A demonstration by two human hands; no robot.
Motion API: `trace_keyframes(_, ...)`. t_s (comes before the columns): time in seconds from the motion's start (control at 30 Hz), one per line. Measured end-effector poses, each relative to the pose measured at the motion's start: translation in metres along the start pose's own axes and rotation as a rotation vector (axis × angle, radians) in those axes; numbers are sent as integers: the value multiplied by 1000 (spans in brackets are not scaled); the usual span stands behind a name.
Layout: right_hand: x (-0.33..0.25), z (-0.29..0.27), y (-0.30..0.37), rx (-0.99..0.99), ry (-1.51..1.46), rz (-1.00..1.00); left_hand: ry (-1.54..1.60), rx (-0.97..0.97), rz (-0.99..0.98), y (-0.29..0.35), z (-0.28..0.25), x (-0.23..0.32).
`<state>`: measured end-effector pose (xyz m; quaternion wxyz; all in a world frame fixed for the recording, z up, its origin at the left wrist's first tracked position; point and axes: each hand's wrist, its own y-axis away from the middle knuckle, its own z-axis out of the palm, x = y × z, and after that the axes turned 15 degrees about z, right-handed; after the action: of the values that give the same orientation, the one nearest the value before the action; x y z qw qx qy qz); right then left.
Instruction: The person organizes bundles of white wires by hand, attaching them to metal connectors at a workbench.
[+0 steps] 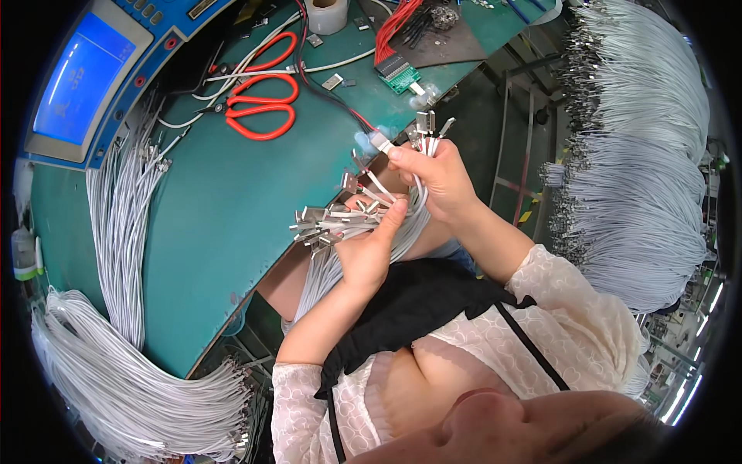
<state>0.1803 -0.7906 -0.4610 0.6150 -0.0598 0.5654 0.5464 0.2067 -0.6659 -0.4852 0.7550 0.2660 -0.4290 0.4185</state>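
My left hand (369,251) is closed round a bundle of white USB cables (323,277), whose metal plugs (321,224) fan out past the fingers. The cables hang down over my lap. At the table edge, my right hand (439,179) pinches a white plug end (380,142) between thumb and forefinger. That plug meets the end of a red-and-black lead (357,117) fixed there with clear glue; whether it is fully seated I cannot tell. More cable ends (427,127) stick up behind my right fingers. A green circuit board (399,75) with red wires lies farther back.
Red-handled scissors (263,100) lie on the green table (201,216). A blue instrument with a lit screen (85,77) stands at the far left. White cable bundles lie at left (116,240) and lower left (147,387); a large stack (641,170) is at right.
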Motion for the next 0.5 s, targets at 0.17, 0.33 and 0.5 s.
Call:
trace_keyframes(0.17,-10,10,6,-65,-10,52,44,-53,-82,0,1,5)
trace_keyframes(0.33,0,6,1,-159,22,152,65,-30,-73,0,2,5)
trace_keyframes(0.5,-3,-1,15,-55,-20,89,-162,-159,224,3,-6,-3)
